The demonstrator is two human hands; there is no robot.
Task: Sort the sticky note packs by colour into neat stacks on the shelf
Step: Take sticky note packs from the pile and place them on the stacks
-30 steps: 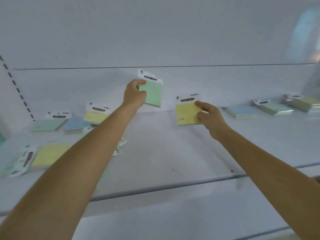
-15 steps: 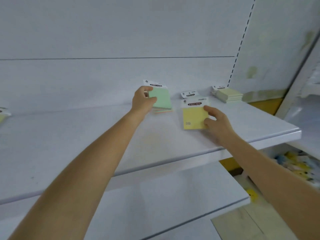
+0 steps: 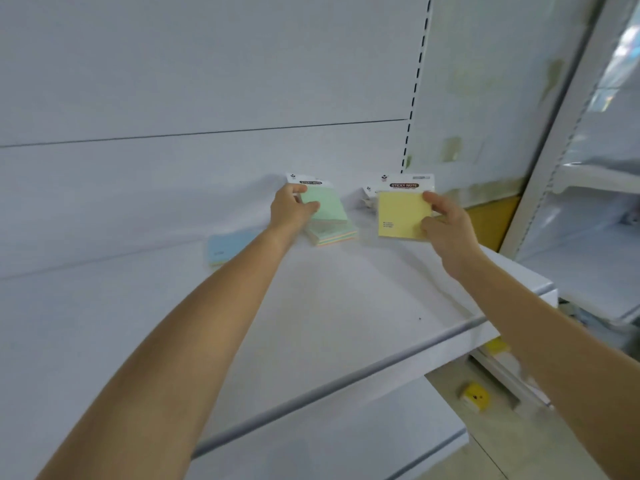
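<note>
Nearest, 2 bare arms reach out over the white shelf (image 3: 346, 306), which is mostly bare at the front. Farther in, the left hand (image 3: 291, 211) has its grip clamped on a green pack (image 3: 325, 206). It holds the pack tilted just above a small stack (image 3: 334, 233) with a green top, so I think the green pack is going there to match. To the left of that stack lies a blue pack (image 3: 230, 247) flat on the shelf. The right hand (image 3: 446, 225) has its grip clamped on the right edge of a yellow pack (image 3: 401, 216), held upright and facing the person. Maybe that makes the colour easy to check. Behind it, near the back wall, sits another pack (image 3: 367, 197), mostly hidden.
</note>
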